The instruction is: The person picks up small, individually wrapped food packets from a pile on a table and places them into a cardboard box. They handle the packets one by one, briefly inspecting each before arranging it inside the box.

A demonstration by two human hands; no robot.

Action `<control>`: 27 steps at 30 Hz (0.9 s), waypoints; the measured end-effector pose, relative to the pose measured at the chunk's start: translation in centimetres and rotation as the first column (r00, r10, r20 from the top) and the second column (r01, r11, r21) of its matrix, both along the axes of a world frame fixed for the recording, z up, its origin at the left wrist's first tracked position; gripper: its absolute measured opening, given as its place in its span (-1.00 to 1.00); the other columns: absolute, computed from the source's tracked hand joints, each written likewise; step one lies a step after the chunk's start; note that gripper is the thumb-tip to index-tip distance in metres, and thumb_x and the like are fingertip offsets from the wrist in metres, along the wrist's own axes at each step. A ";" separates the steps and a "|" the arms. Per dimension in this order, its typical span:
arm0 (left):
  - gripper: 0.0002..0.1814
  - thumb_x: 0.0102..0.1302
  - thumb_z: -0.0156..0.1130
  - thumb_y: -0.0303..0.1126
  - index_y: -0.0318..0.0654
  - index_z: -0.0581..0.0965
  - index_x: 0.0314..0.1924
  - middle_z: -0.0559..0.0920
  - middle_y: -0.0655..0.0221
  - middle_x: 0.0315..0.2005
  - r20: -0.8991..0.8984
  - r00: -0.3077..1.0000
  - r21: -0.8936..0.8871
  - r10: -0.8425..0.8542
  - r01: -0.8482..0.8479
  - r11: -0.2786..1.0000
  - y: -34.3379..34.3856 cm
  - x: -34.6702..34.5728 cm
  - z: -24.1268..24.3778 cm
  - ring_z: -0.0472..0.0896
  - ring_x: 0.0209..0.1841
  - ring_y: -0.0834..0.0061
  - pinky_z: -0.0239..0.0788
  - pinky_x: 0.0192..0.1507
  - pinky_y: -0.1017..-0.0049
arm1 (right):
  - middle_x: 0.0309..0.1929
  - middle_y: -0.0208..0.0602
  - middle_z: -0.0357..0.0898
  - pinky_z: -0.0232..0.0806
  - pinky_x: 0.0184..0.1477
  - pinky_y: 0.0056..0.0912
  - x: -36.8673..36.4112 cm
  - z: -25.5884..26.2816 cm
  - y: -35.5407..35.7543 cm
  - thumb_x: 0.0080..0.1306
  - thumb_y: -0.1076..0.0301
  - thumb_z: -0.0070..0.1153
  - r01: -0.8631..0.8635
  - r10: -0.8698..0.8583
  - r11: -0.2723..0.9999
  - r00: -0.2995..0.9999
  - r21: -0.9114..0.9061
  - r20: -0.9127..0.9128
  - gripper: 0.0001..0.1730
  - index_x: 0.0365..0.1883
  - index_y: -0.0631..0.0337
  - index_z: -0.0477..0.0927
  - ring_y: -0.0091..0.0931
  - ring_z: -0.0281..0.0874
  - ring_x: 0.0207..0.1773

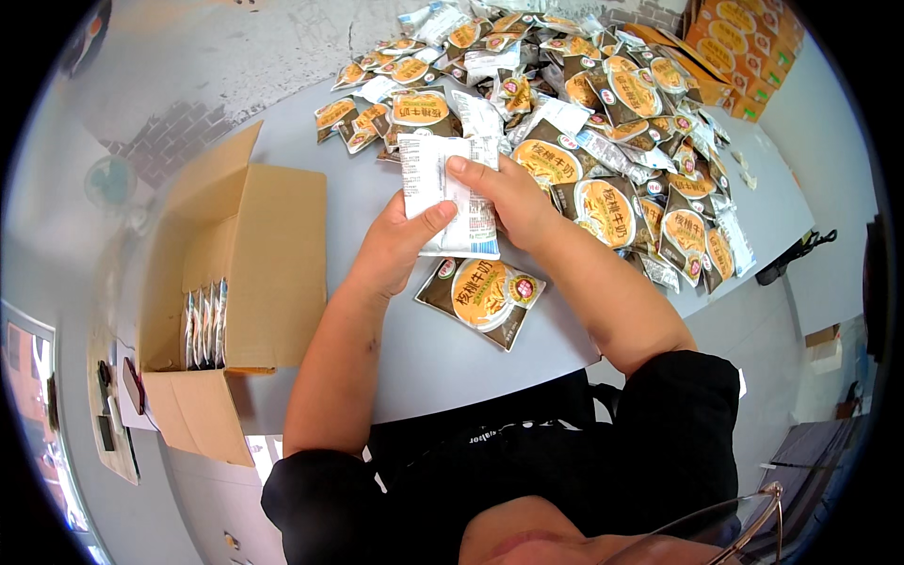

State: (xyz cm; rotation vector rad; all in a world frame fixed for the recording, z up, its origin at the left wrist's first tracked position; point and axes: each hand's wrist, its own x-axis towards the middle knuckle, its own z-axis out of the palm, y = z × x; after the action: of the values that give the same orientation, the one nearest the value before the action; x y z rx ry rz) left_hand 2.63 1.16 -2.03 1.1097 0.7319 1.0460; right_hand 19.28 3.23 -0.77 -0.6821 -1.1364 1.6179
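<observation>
Both hands grip one flat pouch (452, 191), its white printed back turned up towards me. My left hand (399, 240) holds its lower left side, thumb across the face. From the right, my right hand (512, 201) clasps the other edge, with its thumb near the pouch's middle; the fingers of both hands are hidden beneath. Just below the held pouch, a brown milk pouch (484, 300) with an orange oval picture lies face up on the grey table (424, 381). Beyond my hands spreads a large heap of similar pouches (607, 212), some face up, some showing white backs.
An open cardboard box (282, 268) stands at the left with flaps spread; several pouches (206, 325) stand on edge inside. Orange printed cartons (734, 49) are stacked at the far right. A phone (133, 385) lies left of the box. Small scraps (745, 173) lie near the right table edge.
</observation>
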 end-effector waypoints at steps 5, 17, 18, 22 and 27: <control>-0.53 0.33 0.26 -0.28 -0.35 0.38 0.14 0.60 0.33 -0.09 -0.136 0.990 -0.029 -0.042 0.038 0.999 0.3 -0.2 -0.2 0.58 -0.09 0.57 0.45 -0.05 0.50 | -0.12 -0.31 0.63 0.46 -0.12 -0.47 -0.3 0.0 -0.1 0.33 0.25 0.16 0.023 -0.024 1.000 0.997 0.009 0.072 -0.62 0.03 0.29 0.54 -0.57 0.58 -0.15; -0.60 0.35 0.24 -0.21 -0.36 0.44 0.02 0.63 0.32 -0.22 -0.006 1.000 -0.043 -0.020 0.020 0.999 0.3 0.2 -0.3 0.60 -0.27 0.59 0.47 -0.33 0.55 | -0.17 -0.25 0.62 0.48 -0.18 -0.46 0.0 -0.1 0.2 0.41 0.04 0.03 0.078 -0.073 0.996 0.992 -0.047 0.099 -0.52 0.05 0.30 0.50 -0.54 0.60 -0.20; -0.59 0.35 0.24 -0.20 -0.36 0.44 0.02 0.63 0.31 -0.23 0.002 0.999 -0.050 -0.046 0.046 0.998 0.3 0.1 -0.3 0.60 -0.28 0.59 0.46 -0.35 0.54 | -0.17 -0.25 0.62 0.48 -0.18 -0.46 0.1 -0.2 0.3 0.42 0.02 0.01 0.085 -0.077 0.995 0.990 -0.060 0.119 -0.50 0.05 0.30 0.50 -0.53 0.60 -0.20; -0.57 0.34 0.25 -0.16 -0.37 0.43 0.00 0.63 0.31 -0.26 -0.007 1.000 -0.048 -0.017 0.017 0.999 0.3 0.3 -0.5 0.60 -0.33 0.58 0.45 -0.42 0.54 | -0.16 -0.25 0.61 0.48 -0.19 -0.45 -0.2 -0.9 0.5 0.44 0.00 -0.02 0.132 -0.123 0.990 0.981 -0.048 0.152 -0.49 0.05 0.32 0.49 -0.52 0.60 -0.22; -0.57 0.35 0.24 -0.16 -0.36 0.41 0.01 0.62 0.30 -0.27 -0.060 0.998 0.002 -0.015 0.015 1.000 0.4 0.1 -0.5 0.59 -0.36 0.57 0.44 -0.46 0.53 | -0.18 -0.27 0.62 0.46 -0.19 -0.47 -0.6 -1.2 0.3 0.45 0.03 -0.03 0.162 -0.161 0.987 0.980 -0.001 0.117 -0.51 0.01 0.33 0.53 -0.54 0.59 -0.24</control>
State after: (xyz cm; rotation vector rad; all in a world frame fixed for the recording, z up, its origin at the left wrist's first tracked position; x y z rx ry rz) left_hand 2.78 1.60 -2.53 1.1507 0.7693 1.0045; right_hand 18.70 3.52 -1.96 -0.8632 -1.1261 1.4628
